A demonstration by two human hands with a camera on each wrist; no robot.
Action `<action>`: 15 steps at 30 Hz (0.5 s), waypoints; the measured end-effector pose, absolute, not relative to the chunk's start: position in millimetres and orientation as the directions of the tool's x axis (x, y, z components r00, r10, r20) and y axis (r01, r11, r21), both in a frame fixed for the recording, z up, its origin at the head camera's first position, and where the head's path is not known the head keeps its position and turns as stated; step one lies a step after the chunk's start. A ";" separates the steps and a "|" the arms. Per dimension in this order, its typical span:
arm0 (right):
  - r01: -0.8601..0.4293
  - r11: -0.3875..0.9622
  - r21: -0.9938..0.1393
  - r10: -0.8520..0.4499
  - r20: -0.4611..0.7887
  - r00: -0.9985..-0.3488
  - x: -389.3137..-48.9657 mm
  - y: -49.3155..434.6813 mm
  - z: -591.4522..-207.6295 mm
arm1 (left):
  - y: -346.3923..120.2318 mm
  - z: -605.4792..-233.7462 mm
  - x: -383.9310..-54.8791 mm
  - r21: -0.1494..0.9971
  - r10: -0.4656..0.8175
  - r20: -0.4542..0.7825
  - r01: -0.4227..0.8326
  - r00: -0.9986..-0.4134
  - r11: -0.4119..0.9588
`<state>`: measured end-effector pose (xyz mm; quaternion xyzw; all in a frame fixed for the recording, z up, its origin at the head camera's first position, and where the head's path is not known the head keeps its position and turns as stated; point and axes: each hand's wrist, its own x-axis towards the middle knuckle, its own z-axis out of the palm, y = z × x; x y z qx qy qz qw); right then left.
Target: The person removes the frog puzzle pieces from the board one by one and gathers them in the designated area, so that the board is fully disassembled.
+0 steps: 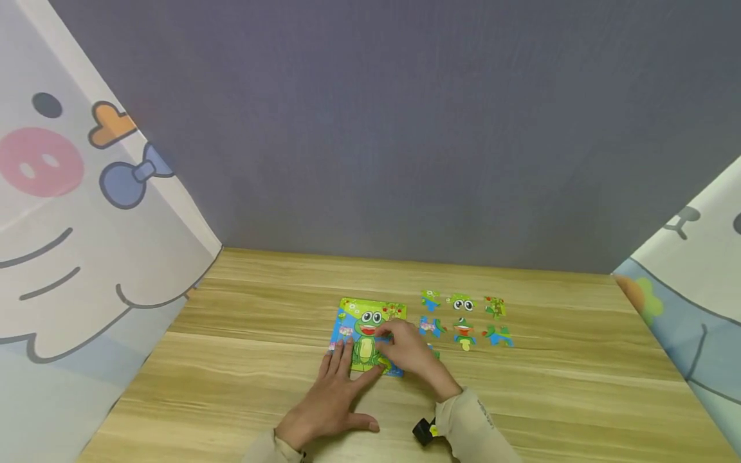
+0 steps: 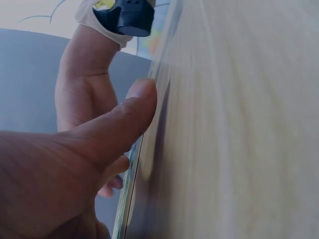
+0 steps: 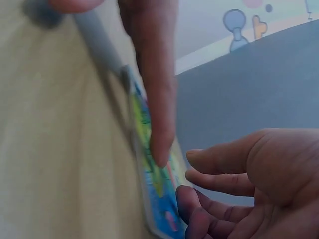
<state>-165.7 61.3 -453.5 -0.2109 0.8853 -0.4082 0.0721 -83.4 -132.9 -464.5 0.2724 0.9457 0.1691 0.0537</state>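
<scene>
A flat puzzle board (image 1: 365, 352) with a colourful frog picture lies on the wooden table. My left hand (image 1: 336, 395) is spread at its lower left, with fingertips on the board and the thumb stretched out to the side over the table. Over the board's right side is my right hand (image 1: 408, 350), fingers bent and close above the picture. In the right wrist view, the right hand (image 3: 239, 194) shows nothing between thumb and fingers, while a left finger (image 3: 160, 134) touches the frog picture. The left thumb (image 2: 119, 119) fills much of the left wrist view.
Several loose puzzle pieces lie in rows right of the board, among them one with eyes (image 1: 462, 303), one with a red mouth (image 1: 464, 329) and one with a tree (image 1: 495, 307). Another is partly covered by the right hand. A grey wall (image 1: 370, 161) rises behind the table.
</scene>
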 end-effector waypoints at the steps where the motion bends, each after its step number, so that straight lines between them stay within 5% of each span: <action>1: -0.326 0.593 -0.736 -0.431 0.052 -0.901 -165.3 60.0 -455.2 | -133.6 -464.9 -83.0 0.346 0.528 -0.009 0.493 -0.849 0.798; 15: -0.365 0.635 -0.681 -0.447 0.062 -0.893 -163.0 54.7 -461.0 | -137.9 -466.3 -81.6 0.342 0.514 -0.032 0.474 -0.857 0.811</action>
